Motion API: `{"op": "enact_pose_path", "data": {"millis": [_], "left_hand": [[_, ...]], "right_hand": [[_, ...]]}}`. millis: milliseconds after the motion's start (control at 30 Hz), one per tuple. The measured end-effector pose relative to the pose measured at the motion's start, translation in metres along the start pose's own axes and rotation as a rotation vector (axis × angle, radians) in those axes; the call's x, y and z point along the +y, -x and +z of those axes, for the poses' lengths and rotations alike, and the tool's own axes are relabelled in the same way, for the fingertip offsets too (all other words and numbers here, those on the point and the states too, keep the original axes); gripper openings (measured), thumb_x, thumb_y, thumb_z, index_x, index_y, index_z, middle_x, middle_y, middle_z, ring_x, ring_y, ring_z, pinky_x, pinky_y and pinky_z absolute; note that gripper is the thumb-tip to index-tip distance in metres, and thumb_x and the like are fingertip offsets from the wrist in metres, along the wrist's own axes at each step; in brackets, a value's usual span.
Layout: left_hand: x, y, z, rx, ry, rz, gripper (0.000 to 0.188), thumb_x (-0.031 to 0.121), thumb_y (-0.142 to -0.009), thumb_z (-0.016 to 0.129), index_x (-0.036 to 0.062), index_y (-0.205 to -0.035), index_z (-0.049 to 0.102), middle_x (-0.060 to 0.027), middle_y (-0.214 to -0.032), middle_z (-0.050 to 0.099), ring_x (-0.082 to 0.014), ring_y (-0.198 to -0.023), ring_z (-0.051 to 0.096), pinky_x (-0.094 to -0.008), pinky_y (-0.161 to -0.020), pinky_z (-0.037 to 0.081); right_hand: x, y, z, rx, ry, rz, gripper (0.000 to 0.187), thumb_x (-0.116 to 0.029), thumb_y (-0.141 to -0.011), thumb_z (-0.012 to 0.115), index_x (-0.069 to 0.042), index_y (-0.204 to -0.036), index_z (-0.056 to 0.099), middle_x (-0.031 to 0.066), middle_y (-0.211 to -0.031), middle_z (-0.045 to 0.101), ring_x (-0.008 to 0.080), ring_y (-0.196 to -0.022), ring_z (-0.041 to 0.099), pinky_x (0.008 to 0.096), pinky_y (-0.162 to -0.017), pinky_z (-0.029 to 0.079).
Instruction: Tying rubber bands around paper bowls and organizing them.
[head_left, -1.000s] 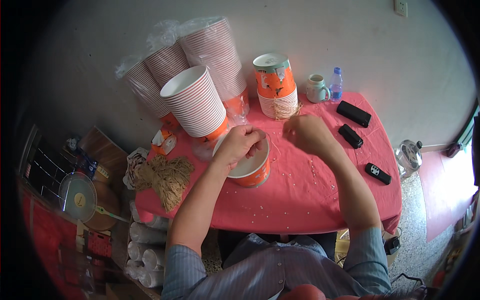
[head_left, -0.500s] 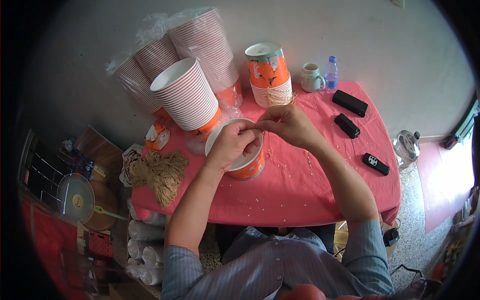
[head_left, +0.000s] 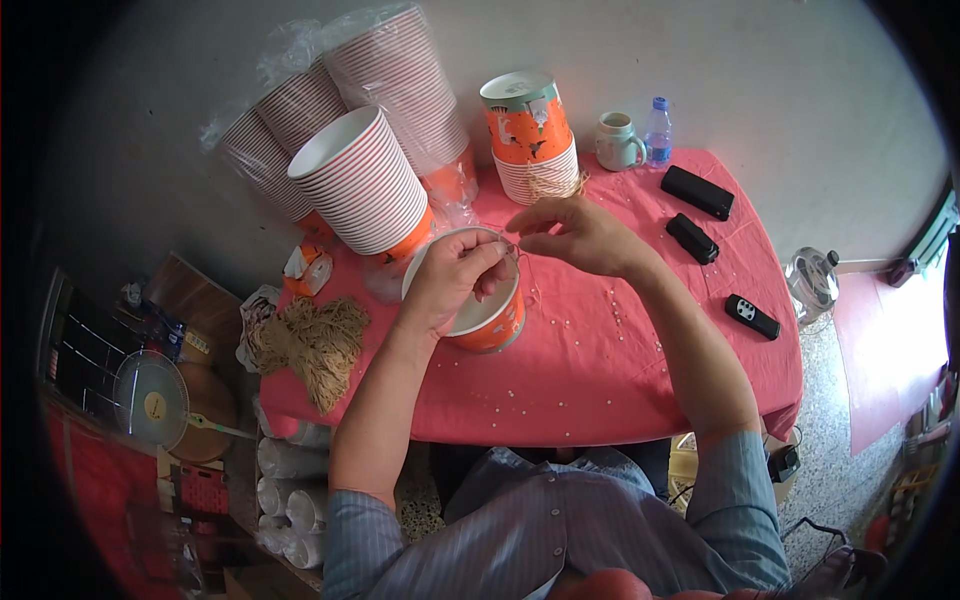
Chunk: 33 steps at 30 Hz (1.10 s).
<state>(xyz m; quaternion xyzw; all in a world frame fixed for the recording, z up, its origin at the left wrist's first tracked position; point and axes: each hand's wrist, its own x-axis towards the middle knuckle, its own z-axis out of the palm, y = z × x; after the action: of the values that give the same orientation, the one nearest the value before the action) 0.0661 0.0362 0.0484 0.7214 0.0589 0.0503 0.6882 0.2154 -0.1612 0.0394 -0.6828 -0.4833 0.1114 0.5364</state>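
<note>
An orange paper bucket (head_left: pixel 495 330) with a white inside stands on the red tablecloth in front of me. At its right rim my left hand (head_left: pixel 455 275) pinches a thin strand of string (head_left: pixel 516 250), its other fingers curled over the opening. Just right of the rim, my right hand (head_left: pixel 578 236) has its thumb and forefinger apart, close to the strand; I see nothing held between them. Behind the bucket leans a tall stack of nested paper buckets (head_left: pixel 355 185). A bundle of tan strings (head_left: pixel 312 345) lies to the left.
Plastic-wrapped bucket stacks (head_left: pixel 395 90) stand against the wall, with a shorter stack (head_left: pixel 535 140) to their right. A mug (head_left: pixel 618 142), a bottle (head_left: pixel 658 130) and black devices (head_left: pixel 697 192) occupy the right side. Small pale beads (head_left: pixel 617 318) are scattered over the red tablecloth (head_left: pixel 590 385).
My right thumb and forefinger have parted from a pinch beside the left fingertips. The left hand keeps its pinch at the rim. The whole view has shifted slightly.
</note>
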Motion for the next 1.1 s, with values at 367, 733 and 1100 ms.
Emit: {"op": "enact_pose_path", "data": {"millis": [367, 733, 1100], "left_hand": [[-0.003, 0.000, -0.004, 0.037, -0.056, 0.005, 0.019, 0.018, -0.107, 0.065, 0.0040, -0.105, 0.077, 0.0007, -0.083, 0.070, -0.0048, -0.066, 0.059, -0.0222, -0.059, 0.045], [0.003, -0.002, -0.004, 0.006, -0.293, -0.111, 0.021, 0.019, -0.104, 0.062, 0.0040, -0.100, 0.077, 0.0010, -0.077, 0.064, -0.0062, -0.065, 0.055, -0.0255, -0.056, 0.044], [0.003, -0.009, -0.007, -0.101, -0.299, -0.146, 0.024, 0.021, -0.104, 0.062, 0.0056, -0.090, 0.074, 0.0049, -0.072, 0.057, -0.0047, -0.061, 0.050, -0.0257, -0.054, 0.038]], "right_hand": [[0.000, -0.001, 0.002, -0.109, 0.081, 0.047, 0.016, -0.013, -0.095, 0.080, -0.003, -0.108, 0.082, 0.0054, -0.098, 0.081, 0.0134, -0.094, 0.074, 0.0343, -0.089, 0.059], [0.002, 0.000, 0.009, -0.030, 0.194, -0.075, 0.017, -0.011, -0.098, 0.074, -0.003, -0.111, 0.082, 0.0084, -0.101, 0.081, 0.0184, -0.092, 0.075, 0.0368, -0.085, 0.060], [0.001, 0.000, 0.013, -0.024, 0.222, -0.182, 0.017, -0.010, -0.102, 0.070, -0.001, -0.113, 0.079, 0.0130, -0.103, 0.079, 0.0282, -0.095, 0.076, 0.0412, -0.087, 0.059]]}}
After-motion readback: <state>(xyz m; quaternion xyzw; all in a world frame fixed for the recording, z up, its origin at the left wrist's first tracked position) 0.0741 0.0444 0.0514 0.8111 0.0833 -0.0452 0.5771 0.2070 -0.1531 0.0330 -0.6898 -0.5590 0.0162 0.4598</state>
